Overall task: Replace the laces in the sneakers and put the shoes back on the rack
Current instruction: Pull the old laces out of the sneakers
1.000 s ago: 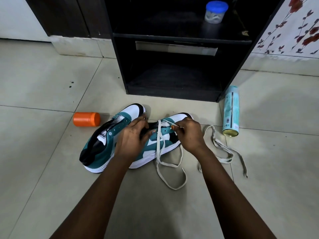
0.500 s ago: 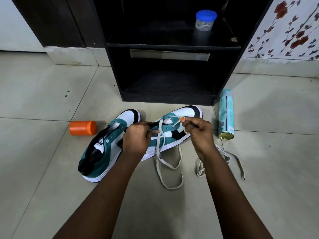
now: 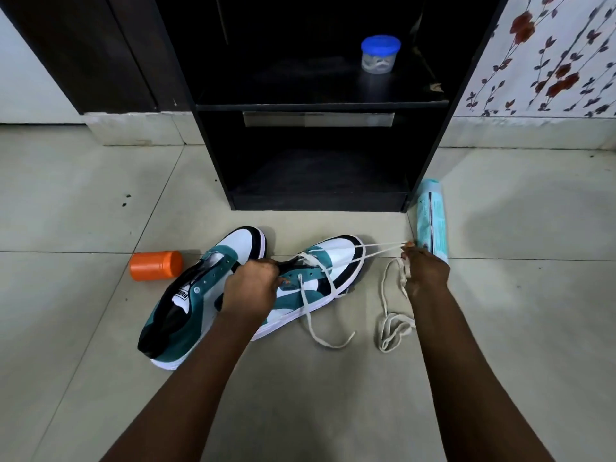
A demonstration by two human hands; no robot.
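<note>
Head | left hand (image 3: 248, 290) grip clamps suede sneaker (image 3: 313, 281) | right hand (image 3: 425, 271) grip pinches flat lace (image 3: 383, 250)

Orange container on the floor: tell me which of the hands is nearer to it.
Left. The left hand grips the right-side sneaker, just right of the orange container with the other sneaker between them. The right hand pulls the lace far right.

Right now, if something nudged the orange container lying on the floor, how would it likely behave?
The orange container lies on its side on smooth floor tile, so it would probably roll. It looks like light plastic, likely shifting easily. The nearby left sneaker might stop it.
</note>
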